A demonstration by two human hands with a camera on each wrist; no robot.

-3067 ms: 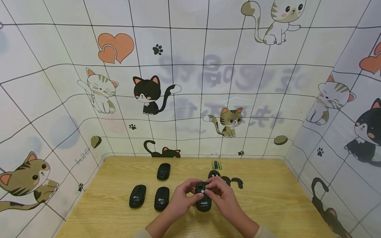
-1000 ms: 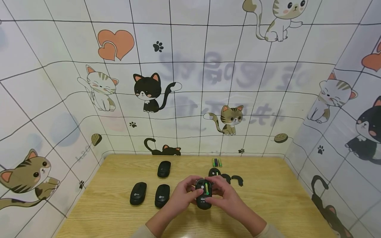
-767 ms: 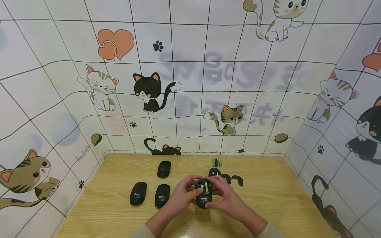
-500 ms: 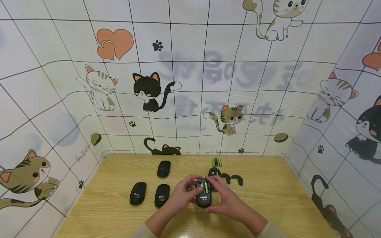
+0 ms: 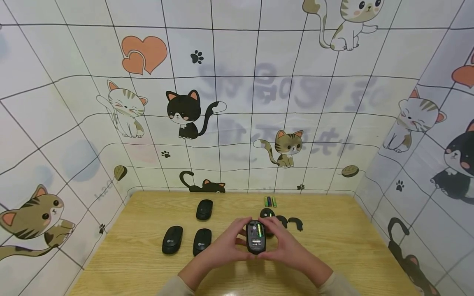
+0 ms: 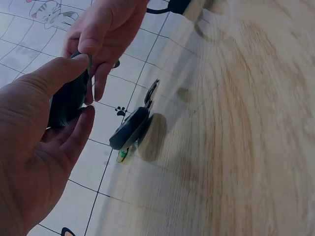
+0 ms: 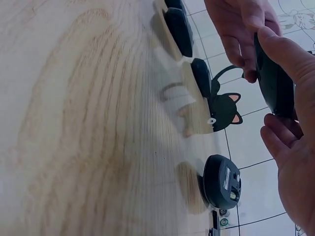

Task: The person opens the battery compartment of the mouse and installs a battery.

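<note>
A black computer mouse (image 5: pixel 256 237) is held underside up between both hands, above the table. In its uncovered compartment lies a green battery (image 5: pixel 259 230). My left hand (image 5: pixel 229 245) grips the mouse's left side, thumb at the near end and fingers at the far end. On the other side my right hand (image 5: pixel 283 242) grips it in the same way. Both wrist views show the mouse edge-on, with the thumbs meeting at one end. Just behind the hands another mouse (image 7: pixel 221 182) lies underside up, its compartment uncovered with a battery in it.
Black curved covers (image 5: pixel 295 223) lie right of the mouse behind the hands. Several batteries (image 5: pixel 270 202) lie near the table's back edge. To the left, three mice sit upright: one at the far left (image 5: pixel 172 239), one near my left hand (image 5: pixel 202 241), one farther back (image 5: pixel 204 209).
Earlier, fingers worked at the compartment; then the green battery showed inside it. My left thumb has since moved off the underside to the near end. The mouse has shifted slightly right and away.
</note>
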